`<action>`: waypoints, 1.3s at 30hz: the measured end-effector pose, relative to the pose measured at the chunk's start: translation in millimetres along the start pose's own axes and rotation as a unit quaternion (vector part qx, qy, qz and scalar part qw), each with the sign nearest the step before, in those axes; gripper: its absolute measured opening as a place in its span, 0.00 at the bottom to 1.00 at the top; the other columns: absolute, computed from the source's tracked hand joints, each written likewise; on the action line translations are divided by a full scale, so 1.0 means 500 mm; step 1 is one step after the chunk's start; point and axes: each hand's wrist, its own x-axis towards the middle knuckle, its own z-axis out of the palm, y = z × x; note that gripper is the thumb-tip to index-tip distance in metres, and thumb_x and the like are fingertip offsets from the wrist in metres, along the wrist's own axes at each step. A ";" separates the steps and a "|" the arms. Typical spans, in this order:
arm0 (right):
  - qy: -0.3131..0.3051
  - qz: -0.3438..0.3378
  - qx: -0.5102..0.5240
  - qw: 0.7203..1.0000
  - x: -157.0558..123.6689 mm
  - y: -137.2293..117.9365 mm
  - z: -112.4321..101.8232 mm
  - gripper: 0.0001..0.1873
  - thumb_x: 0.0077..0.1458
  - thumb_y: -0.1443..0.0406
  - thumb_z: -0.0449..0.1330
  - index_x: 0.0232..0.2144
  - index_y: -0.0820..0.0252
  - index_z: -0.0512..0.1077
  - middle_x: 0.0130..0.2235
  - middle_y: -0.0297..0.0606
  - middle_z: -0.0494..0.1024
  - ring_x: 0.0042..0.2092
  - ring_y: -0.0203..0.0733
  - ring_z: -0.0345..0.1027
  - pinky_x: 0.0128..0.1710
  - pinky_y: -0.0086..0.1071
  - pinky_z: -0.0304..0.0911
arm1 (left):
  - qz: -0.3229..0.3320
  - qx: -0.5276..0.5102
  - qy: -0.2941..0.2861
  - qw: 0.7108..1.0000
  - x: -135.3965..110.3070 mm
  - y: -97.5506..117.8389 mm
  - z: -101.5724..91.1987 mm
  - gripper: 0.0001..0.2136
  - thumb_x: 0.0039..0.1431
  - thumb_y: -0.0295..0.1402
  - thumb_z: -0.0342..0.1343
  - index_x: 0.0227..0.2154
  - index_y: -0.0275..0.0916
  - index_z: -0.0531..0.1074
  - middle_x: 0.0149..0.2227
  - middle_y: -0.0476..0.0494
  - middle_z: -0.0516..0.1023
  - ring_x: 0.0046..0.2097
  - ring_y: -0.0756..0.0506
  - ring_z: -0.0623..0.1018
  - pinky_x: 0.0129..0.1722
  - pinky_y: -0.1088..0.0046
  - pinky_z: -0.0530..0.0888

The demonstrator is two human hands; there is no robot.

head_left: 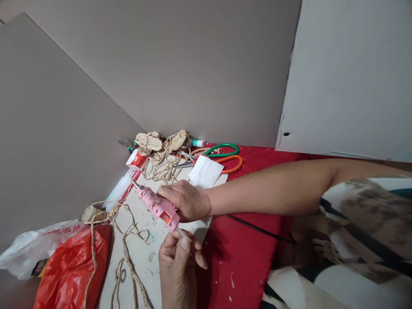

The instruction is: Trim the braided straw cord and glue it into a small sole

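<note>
My right hand [185, 199] is wrapped round the grip of a pink hot glue gun [154, 204], its metal nozzle tilted up and left. From the gun's rear end sticks out a translucent glue stick [180, 232]. My left hand [180, 253] is closed, with thumb and fingers pinching this stick. Beneath both hands lies a pale board [154, 257] with stains on it. Lengths of braided straw cord [127, 249] trail across the board to the left of my left hand.
Beyond my hands lie bundled straw cord [148, 142], scissors with green and orange handles [232, 164], white paper [206, 171] and a glue tube [197, 143]. Spare glue sticks [117, 189], a red plastic bag [75, 266] and a white bag [28, 246] are leftward. Red cloth [238, 266] covers the table.
</note>
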 end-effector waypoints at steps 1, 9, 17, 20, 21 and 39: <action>-0.005 0.008 0.008 1.000 0.000 0.000 0.000 0.15 0.53 0.54 0.53 0.30 0.57 0.54 0.25 0.32 0.66 0.27 0.35 0.61 0.25 0.29 0.50 | -0.002 0.002 -0.001 1.000 -0.001 0.000 -0.001 0.10 0.51 0.38 0.64 0.24 0.37 0.74 0.22 0.51 0.74 0.18 0.56 0.68 0.19 0.81 0.66; -0.043 0.124 0.242 0.961 0.006 -0.011 -0.015 0.13 0.51 0.60 0.58 0.26 0.60 0.58 0.23 0.27 0.59 0.25 0.29 0.52 0.26 0.26 0.52 | -0.051 0.110 -0.044 0.992 -0.014 0.018 -0.002 0.14 0.57 0.40 0.58 0.23 0.35 0.72 0.18 0.48 0.73 0.19 0.54 0.69 0.25 0.79 0.65; -0.144 0.412 0.518 0.736 0.022 -0.015 -0.009 0.15 0.49 0.56 0.59 0.24 0.63 0.66 0.20 0.29 0.65 0.19 0.27 0.56 0.16 0.23 0.51 | -0.088 0.255 -0.019 0.963 -0.052 0.113 -0.043 0.14 0.53 0.41 0.61 0.22 0.35 0.73 0.21 0.44 0.75 0.23 0.51 0.71 0.27 0.76 0.66; -0.160 0.409 0.578 0.688 0.021 -0.008 -0.003 0.16 0.47 0.56 0.60 0.22 0.64 0.66 0.21 0.30 0.67 0.19 0.27 0.57 0.17 0.22 0.55 | -0.031 0.313 0.046 0.948 -0.046 0.147 -0.113 0.13 0.54 0.41 0.61 0.23 0.35 0.74 0.23 0.44 0.75 0.25 0.50 0.71 0.29 0.75 0.68; -0.172 0.404 0.585 0.682 0.020 -0.007 -0.003 0.16 0.46 0.56 0.61 0.21 0.65 0.66 0.21 0.30 0.67 0.19 0.27 0.57 0.16 0.22 0.54 | -0.012 0.327 0.065 0.943 -0.041 0.154 -0.139 0.13 0.54 0.41 0.61 0.24 0.36 0.74 0.23 0.45 0.75 0.26 0.50 0.71 0.29 0.75 0.68; -0.366 0.363 0.469 0.717 -0.005 0.011 -0.018 0.25 0.51 0.57 0.62 0.47 0.68 0.74 0.19 0.26 0.63 0.19 0.25 0.51 0.15 0.21 0.46 | 0.221 0.485 0.080 0.842 0.023 0.160 -0.181 0.02 0.54 0.32 0.62 0.30 0.41 0.76 0.31 0.49 0.74 0.32 0.49 0.72 0.30 0.75 0.68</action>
